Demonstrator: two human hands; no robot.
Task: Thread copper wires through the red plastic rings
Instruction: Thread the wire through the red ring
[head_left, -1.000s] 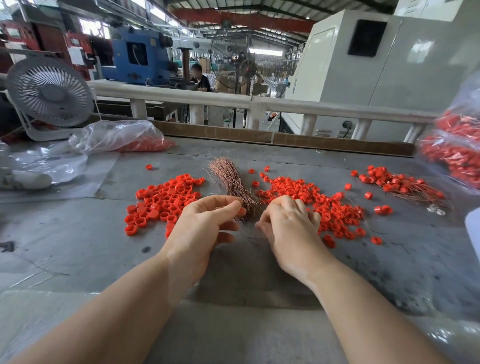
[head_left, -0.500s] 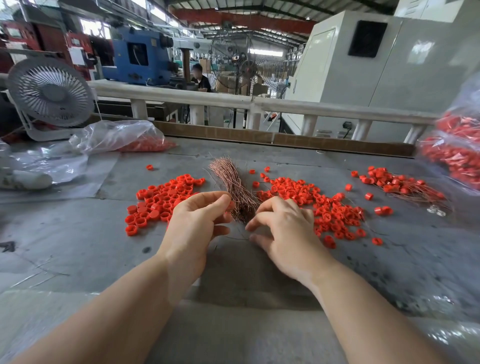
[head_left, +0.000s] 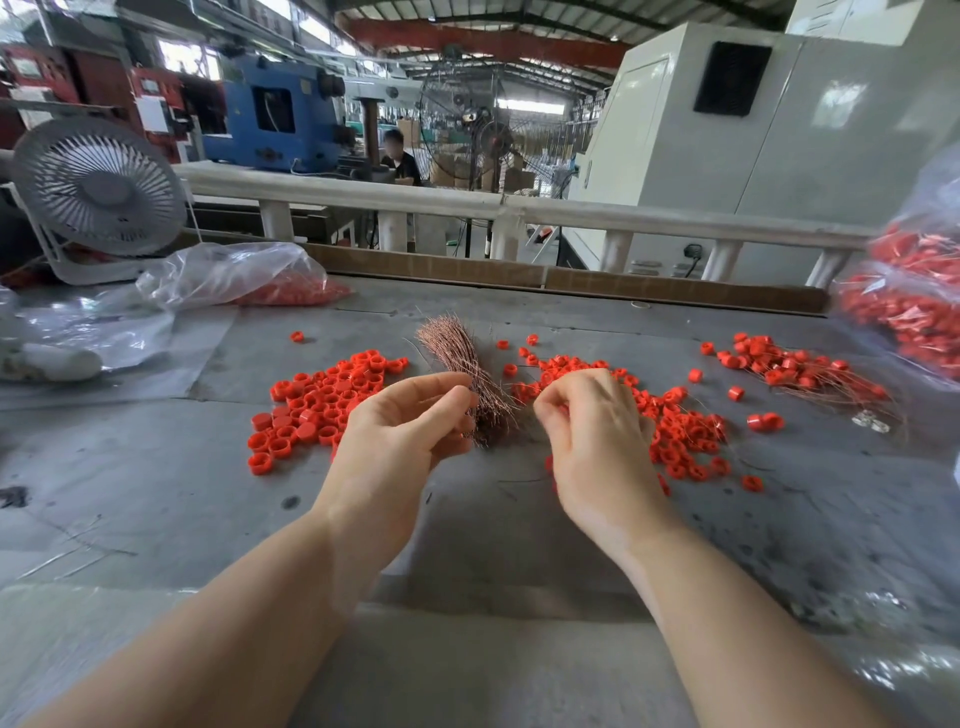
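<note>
Item 1: left hand (head_left: 402, 434), now resting with thumb and fingers loosely curled against the near end of the copper wire bundle (head_left: 470, 371), where half a second ago it sat lower; whether it is pinching a strand cannot be told.

Item 2: right hand (head_left: 597, 431), having lifted and shifted right from the bundle, is now hovering over the right pile of red rings (head_left: 685, 441), forefinger and thumb drawn together; anything held is too small to make out.

Item 3: left pile of red rings (head_left: 322, 402), lying unchanged on the grey table (head_left: 156, 478).

Item 4: threaded rings (head_left: 795, 366), sitting far right.

Item 5: desk fan (head_left: 98, 189), standing at the far left.
</note>
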